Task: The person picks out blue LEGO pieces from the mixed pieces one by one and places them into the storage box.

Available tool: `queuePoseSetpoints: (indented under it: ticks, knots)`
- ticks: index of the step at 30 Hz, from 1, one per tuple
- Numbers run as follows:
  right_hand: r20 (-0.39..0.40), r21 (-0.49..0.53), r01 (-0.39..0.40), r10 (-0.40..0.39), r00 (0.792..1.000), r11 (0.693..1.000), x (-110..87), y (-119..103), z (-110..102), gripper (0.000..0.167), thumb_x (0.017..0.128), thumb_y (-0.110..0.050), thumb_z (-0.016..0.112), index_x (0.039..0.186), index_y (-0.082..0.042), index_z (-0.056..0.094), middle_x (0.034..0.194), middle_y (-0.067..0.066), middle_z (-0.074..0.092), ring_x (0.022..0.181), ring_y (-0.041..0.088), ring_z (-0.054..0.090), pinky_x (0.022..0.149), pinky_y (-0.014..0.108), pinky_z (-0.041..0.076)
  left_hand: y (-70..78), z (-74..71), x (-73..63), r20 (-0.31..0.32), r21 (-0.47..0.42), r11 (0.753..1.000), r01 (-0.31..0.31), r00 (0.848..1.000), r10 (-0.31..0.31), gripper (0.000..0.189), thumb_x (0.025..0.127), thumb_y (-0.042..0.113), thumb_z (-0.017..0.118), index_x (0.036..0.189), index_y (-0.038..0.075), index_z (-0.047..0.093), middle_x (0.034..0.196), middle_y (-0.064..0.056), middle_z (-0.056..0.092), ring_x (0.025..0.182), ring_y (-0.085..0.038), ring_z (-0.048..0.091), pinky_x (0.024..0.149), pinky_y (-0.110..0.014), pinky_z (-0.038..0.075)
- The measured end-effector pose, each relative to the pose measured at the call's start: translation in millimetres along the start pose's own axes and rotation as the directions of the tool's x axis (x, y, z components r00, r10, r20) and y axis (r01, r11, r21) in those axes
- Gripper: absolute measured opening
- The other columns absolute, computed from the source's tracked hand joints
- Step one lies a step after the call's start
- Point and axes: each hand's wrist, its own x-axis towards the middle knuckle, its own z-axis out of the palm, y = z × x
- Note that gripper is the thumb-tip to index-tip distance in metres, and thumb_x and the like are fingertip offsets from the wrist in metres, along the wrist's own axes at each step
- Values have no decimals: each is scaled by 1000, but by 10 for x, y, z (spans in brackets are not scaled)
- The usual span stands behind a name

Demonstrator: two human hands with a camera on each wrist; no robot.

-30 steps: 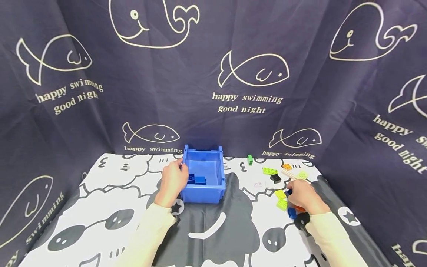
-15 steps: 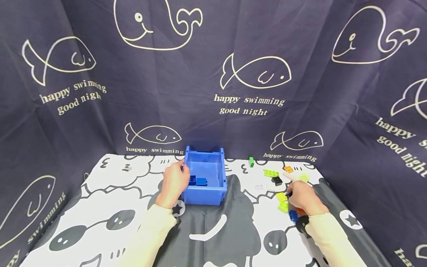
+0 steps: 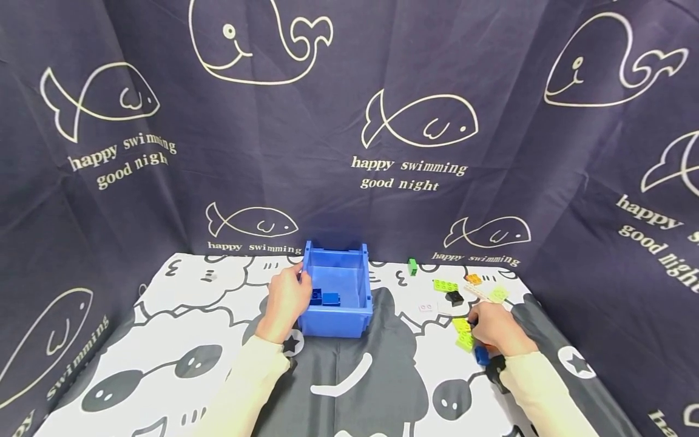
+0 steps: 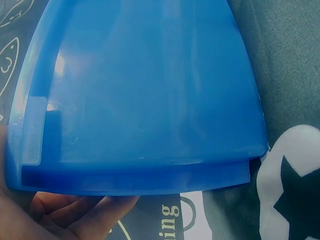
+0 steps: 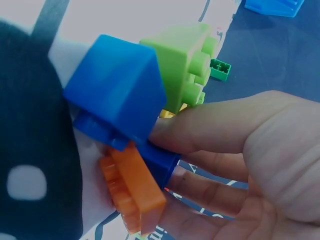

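My left hand (image 3: 288, 301) grips the left side of a blue plastic bin (image 3: 334, 325); in the left wrist view its fingers (image 4: 100, 215) curl at the bin's rim. Two dark blue building bricks (image 3: 330, 298) lie inside the bin. Over the loose bricks at the right, my right hand (image 3: 502, 328) pinches a dark blue brick (image 5: 162, 165) between thumb and fingers. Close against it are a brighter blue brick (image 5: 120, 85) with a sloped face, an orange brick (image 5: 137, 192) and a lime green brick (image 5: 172, 65). In the head view the hand mostly hides the pinched brick.
Beyond the right hand lie a black brick (image 3: 454, 298), a lime brick (image 3: 445, 285), an orange brick (image 3: 473, 279), a long whitish piece (image 3: 476, 292) and a pale pink brick (image 3: 426, 307). A green brick (image 3: 412, 267) stands near the dark fabric backdrop (image 3: 306, 152).
The dark blue brick at the right fingertips, visible earlier in the head view, is now mostly covered by the hand. The left hand keeps its hold on the bin; the head view shifts slightly.
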Motion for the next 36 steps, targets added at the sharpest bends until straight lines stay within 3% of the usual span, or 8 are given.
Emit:
queuePoseSetpoints:
  ticks: [5, 10, 20, 28, 30, 36]
  knots:
    - [-8, -11, 3, -3, 1000, 1000, -17, -5, -28, 27, 74, 2, 67, 99, -1, 76, 98, 18, 71, 79, 28, 62, 70, 46, 55, 2, -5, -8, -3, -2, 1000, -3, 1000, 3, 40, 98, 20, 56, 132, 3, 70, 124, -24, 71, 107, -47, 70, 86, -59, 54]
    - [-55, -59, 35, -38, 998, 998, -53, -41, -122, 24, 74, 0, 71, 96, -2, 78, 97, 18, 73, 80, 30, 61, 79, 53, 52, 5, -13, -8, -5, -2, 1000, -7, 1000, 7, 40, 98, 20, 56, 132, 2, 70, 125, -24, 70, 107, -47, 70, 86, -59, 53]
    - [-104, -74, 73, -80, 991, 995, -134, -93, -401, 27, 77, -6, 75, 103, 1, 76, 97, 21, 72, 78, 32, 58, 73, 49, 51, 4, -12, -7, -3, -1, 1000, -7, 1000, 7, 41, 98, 20, 57, 132, 2, 70, 125, -24, 70, 108, -48, 69, 88, -59, 53]
    - [-188, -68, 134, -145, 971, 989, -227, -291, -649, 25, 81, -9, 75, 104, 0, 77, 95, 19, 72, 79, 32, 60, 80, 56, 53, -2, -18, -6, -2, 0, 1000, -8, 1000, 8, 41, 98, 19, 57, 132, 1, 69, 126, -25, 70, 109, -48, 69, 88, -59, 53]
    - [-209, -62, 154, -164, 964, 986, -249, -355, -718, 26, 81, -10, 76, 105, 0, 77, 95, 19, 72, 78, 31, 59, 76, 54, 54, 2, -17, -6, -5, 2, 1000, -12, 1000, 12, 41, 98, 19, 57, 132, 1, 70, 126, -24, 70, 110, -48, 68, 89, -59, 52]
    - [-323, -83, 235, -249, 913, 969, -311, -632, -902, 25, 81, -11, 76, 104, -2, 78, 91, 16, 72, 77, 32, 59, 71, 51, 52, -1, -3, 4, -13, 1, 1000, -22, 1000, 22, 40, 98, 18, 57, 131, -1, 70, 125, -25, 70, 109, -47, 69, 89, -59, 52]
